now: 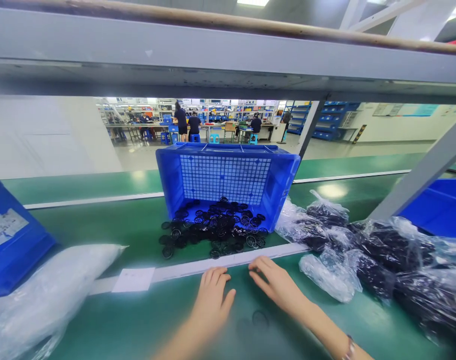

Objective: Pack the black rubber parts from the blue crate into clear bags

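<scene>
My left hand (214,296) is over the green work surface, just short of the white strip, with thumb and fingers apart and nothing in it. To its right, my right hand (276,284) has loosely bent fingers and the thumb held away from them; no object shows in it. Beyond both hands lies a pile of small black rings (218,227), spilling from a blue crate (163,180) tipped on its side. Nearer me, a faint dark ring (260,319) appears blurred on the green surface.
Clear plastic bags of black parts (391,250) crowd the right side. A filled whitish bag (66,280) and a blue bin (10,240) stand left. A paper slip (133,280) lies on the strip. A shelf beam (228,55) crosses overhead. People work in the background.
</scene>
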`<state>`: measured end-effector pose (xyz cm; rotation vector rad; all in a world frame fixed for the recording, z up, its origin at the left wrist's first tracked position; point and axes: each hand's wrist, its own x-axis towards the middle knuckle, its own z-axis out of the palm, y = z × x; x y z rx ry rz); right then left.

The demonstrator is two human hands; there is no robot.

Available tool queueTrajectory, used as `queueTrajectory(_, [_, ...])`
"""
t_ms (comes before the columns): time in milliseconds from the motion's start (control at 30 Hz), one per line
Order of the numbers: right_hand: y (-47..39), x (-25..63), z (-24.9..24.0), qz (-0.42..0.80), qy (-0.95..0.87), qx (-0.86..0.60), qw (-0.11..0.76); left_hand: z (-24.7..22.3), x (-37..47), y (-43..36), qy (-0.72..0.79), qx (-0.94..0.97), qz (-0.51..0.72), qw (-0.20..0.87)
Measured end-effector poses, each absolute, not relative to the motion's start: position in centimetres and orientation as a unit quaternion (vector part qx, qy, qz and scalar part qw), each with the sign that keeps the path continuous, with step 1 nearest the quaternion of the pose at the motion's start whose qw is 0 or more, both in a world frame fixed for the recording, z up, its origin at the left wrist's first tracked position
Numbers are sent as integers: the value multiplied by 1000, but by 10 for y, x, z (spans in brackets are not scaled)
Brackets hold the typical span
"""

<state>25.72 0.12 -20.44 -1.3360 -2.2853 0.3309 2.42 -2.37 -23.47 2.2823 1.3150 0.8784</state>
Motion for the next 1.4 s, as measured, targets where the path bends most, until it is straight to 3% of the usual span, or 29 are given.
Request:
queueTrajectory(133, [59,240,-215,51,-821,-505,261,-234,23,-23,462,810,308,186])
queueTrajectory(300, [74,231,-218,48,-839,-483,247,-233,22,-21,462,809,310,189])
queueTrajectory(433, [46,245,-209,221,-769,-516,305,-231,22,-21,464,808,302,199])
queueTrajectory(500, [26,255,-208,330,-745,-505,285,-231,22,-22,466,809,298,201])
queueTrajectory(567, [5,264,-210,355,-749,-499,250,-231,22,-22,468,809,295,198])
queueTrajectory(800, [-9,278,-211,292,-765,-529,224,-231,24,-23,470,811,297,182])
queueTrajectory(967, [47,287,-213,107,-774,-553,290,-232,24,-22,465,816,296,173])
queueTrajectory(1100, [82,278,-221,15,-805,-529,269,-232,24,-21,466,816,292,175])
queueTrajectory(1300, [82,266,-223,33,-797,-540,268,-230,24,-21,470,815,286,179])
queueTrajectory(1400, [53,276,-213,195,-764,-544,288,-231,24,-21,469,817,283,182])
